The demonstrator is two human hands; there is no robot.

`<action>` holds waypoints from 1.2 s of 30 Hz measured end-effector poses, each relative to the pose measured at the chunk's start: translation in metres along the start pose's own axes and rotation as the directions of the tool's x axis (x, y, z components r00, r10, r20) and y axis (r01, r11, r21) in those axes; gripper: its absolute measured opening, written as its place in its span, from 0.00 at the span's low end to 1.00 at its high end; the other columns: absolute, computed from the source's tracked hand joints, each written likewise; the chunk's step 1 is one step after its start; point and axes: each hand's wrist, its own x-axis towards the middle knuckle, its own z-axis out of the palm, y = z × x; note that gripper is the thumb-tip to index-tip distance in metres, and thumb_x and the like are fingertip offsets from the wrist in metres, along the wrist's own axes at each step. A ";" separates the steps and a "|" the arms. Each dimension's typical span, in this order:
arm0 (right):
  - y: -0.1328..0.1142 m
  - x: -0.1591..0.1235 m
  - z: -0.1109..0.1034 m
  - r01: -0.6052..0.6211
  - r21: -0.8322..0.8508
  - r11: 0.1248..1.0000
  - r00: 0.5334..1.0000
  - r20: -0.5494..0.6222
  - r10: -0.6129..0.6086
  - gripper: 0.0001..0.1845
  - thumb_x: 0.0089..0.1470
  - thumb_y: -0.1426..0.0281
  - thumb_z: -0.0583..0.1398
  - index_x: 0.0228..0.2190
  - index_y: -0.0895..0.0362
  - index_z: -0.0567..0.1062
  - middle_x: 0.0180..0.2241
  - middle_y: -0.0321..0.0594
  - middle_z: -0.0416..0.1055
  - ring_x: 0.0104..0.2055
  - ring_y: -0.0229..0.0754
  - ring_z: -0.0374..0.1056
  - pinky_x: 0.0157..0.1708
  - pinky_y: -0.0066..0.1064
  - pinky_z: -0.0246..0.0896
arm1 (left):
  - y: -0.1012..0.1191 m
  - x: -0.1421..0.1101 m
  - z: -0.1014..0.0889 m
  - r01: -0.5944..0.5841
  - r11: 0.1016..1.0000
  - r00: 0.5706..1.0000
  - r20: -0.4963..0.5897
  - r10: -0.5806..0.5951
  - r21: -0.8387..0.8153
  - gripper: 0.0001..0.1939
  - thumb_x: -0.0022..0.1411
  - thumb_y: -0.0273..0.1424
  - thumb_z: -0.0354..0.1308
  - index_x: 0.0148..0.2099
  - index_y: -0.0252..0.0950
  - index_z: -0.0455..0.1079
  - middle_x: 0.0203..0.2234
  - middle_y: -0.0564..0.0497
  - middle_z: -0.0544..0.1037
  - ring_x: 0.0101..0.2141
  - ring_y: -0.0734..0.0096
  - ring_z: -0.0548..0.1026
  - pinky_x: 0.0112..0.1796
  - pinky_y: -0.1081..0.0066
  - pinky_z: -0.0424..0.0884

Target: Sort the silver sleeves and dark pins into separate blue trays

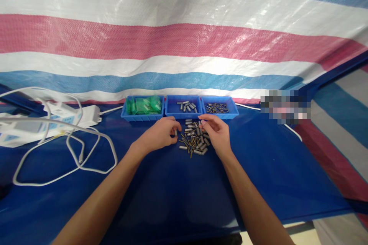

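Note:
My left hand (161,133) is at the left edge of a mixed pile, its thumb and fingers closed on a small grey metal cylinder (176,133). On the pile's right side, my right hand (217,133) has thumb and forefinger pinched together; what sits between them is too small to make out. Grey cylinders (197,152) and thin brass-coloured pins (191,149) lie jumbled between the hands. Behind them, the middle blue bin (172,113) holds several grey cylinders, and the right blue bin (234,113) holds many thin pins.
A left blue bin (126,117) contains green plastic packets (143,105). White power strips (89,116) and a looped white cable (112,153) occupy the table's left side. A striped tarp (184,42) hangs behind the bins. A blurred-out patch (284,107) is at the right.

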 end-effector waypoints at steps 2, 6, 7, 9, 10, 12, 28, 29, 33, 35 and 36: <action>0.000 0.000 0.000 -0.012 0.007 1.000 1.000 0.009 0.012 0.11 0.56 0.61 0.68 0.40 0.52 0.82 0.42 0.41 0.83 0.34 0.41 0.77 0.36 0.34 0.73 | 0.000 0.001 -0.001 0.003 0.999 1.000 -0.024 -0.004 -0.039 0.11 0.55 0.21 0.62 0.41 0.34 0.82 0.35 0.48 0.76 0.31 0.71 0.77 0.36 0.72 0.76; 0.002 -0.001 0.003 -0.052 0.043 0.998 0.997 0.055 0.049 0.12 0.55 0.60 0.69 0.39 0.53 0.82 0.40 0.41 0.83 0.33 0.41 0.77 0.36 0.34 0.74 | 0.003 0.003 -0.002 0.021 0.970 0.988 -0.142 -0.057 -0.241 0.06 0.59 0.27 0.65 0.38 0.33 0.82 0.40 0.45 0.78 0.32 0.70 0.81 0.39 0.69 0.80; 0.003 -0.001 0.003 -0.061 0.048 0.997 0.996 0.074 0.057 0.13 0.54 0.60 0.70 0.39 0.53 0.82 0.40 0.41 0.83 0.33 0.42 0.77 0.36 0.34 0.74 | 0.005 0.004 -0.002 0.028 0.949 0.982 -0.167 -0.084 -0.313 0.06 0.60 0.29 0.66 0.39 0.33 0.82 0.40 0.45 0.80 0.32 0.69 0.82 0.41 0.68 0.81; 0.004 -0.003 0.004 -0.070 0.041 0.997 0.990 0.124 0.064 0.13 0.54 0.60 0.70 0.40 0.53 0.82 0.38 0.41 0.82 0.33 0.42 0.77 0.36 0.35 0.74 | 0.009 0.004 -0.002 0.049 0.885 0.973 -0.179 -0.148 -0.463 0.08 0.59 0.32 0.68 0.40 0.34 0.82 0.38 0.46 0.83 0.35 0.65 0.84 0.44 0.65 0.82; 0.003 -0.004 0.004 -0.071 0.032 0.997 0.986 0.155 0.066 0.14 0.54 0.60 0.70 0.41 0.53 0.82 0.38 0.41 0.82 0.34 0.43 0.78 0.37 0.35 0.75 | 0.011 0.005 -0.001 0.058 0.842 0.969 -0.173 -0.177 -0.537 0.09 0.59 0.33 0.69 0.41 0.34 0.81 0.37 0.47 0.84 0.37 0.63 0.85 0.45 0.64 0.82; 0.002 -0.006 0.005 -0.073 0.016 0.997 0.972 0.225 0.067 0.15 0.54 0.61 0.71 0.43 0.52 0.82 0.37 0.40 0.83 0.37 0.44 0.79 0.39 0.35 0.75 | 0.014 0.006 0.001 0.057 0.755 0.963 -0.164 -0.214 -0.654 0.10 0.57 0.33 0.70 0.41 0.34 0.80 0.36 0.47 0.86 0.39 0.60 0.85 0.48 0.63 0.82; -0.001 -0.005 0.006 -0.215 0.163 0.963 0.948 0.274 0.165 0.17 0.48 0.59 0.75 0.39 0.52 0.84 0.34 0.37 0.83 0.35 0.42 0.78 0.42 0.36 0.77 | 0.016 0.011 0.012 0.029 0.538 0.965 -0.118 -0.236 -0.843 0.15 0.52 0.33 0.76 0.37 0.33 0.75 0.41 0.43 0.86 0.43 0.57 0.86 0.51 0.59 0.81; -0.001 -0.004 0.006 -0.212 0.159 0.964 0.948 0.272 0.164 0.17 0.48 0.59 0.75 0.39 0.52 0.84 0.34 0.38 0.83 0.34 0.42 0.78 0.42 0.36 0.77 | 0.016 0.011 0.013 0.024 0.537 0.964 -0.122 -0.235 -0.843 0.15 0.51 0.33 0.76 0.37 0.33 0.75 0.40 0.43 0.86 0.43 0.58 0.86 0.51 0.59 0.81; 0.002 -0.004 0.007 -0.180 0.150 0.972 0.961 0.237 0.142 0.16 0.49 0.58 0.74 0.38 0.52 0.84 0.35 0.38 0.83 0.35 0.42 0.77 0.41 0.35 0.76 | 0.017 0.012 0.016 0.029 0.580 0.966 -0.125 -0.224 -0.814 0.13 0.53 0.31 0.73 0.37 0.33 0.75 0.39 0.44 0.86 0.42 0.59 0.86 0.50 0.61 0.81; 0.002 -0.004 0.008 -0.145 0.134 0.980 0.975 0.187 0.119 0.16 0.49 0.58 0.74 0.38 0.52 0.84 0.36 0.39 0.83 0.37 0.43 0.78 0.43 0.37 0.77 | 0.016 0.011 0.015 0.042 0.673 0.963 -0.150 -0.225 -0.739 0.10 0.56 0.31 0.71 0.38 0.34 0.75 0.37 0.45 0.86 0.40 0.61 0.86 0.47 0.63 0.81; 0.002 -0.004 0.008 -0.123 0.123 0.985 0.982 0.161 0.102 0.16 0.50 0.58 0.73 0.39 0.52 0.84 0.38 0.39 0.83 0.39 0.44 0.78 0.46 0.39 0.77 | 0.015 0.010 0.014 0.050 0.732 0.961 -0.167 -0.220 -0.680 0.09 0.57 0.30 0.70 0.39 0.34 0.75 0.35 0.47 0.86 0.39 0.63 0.85 0.46 0.65 0.81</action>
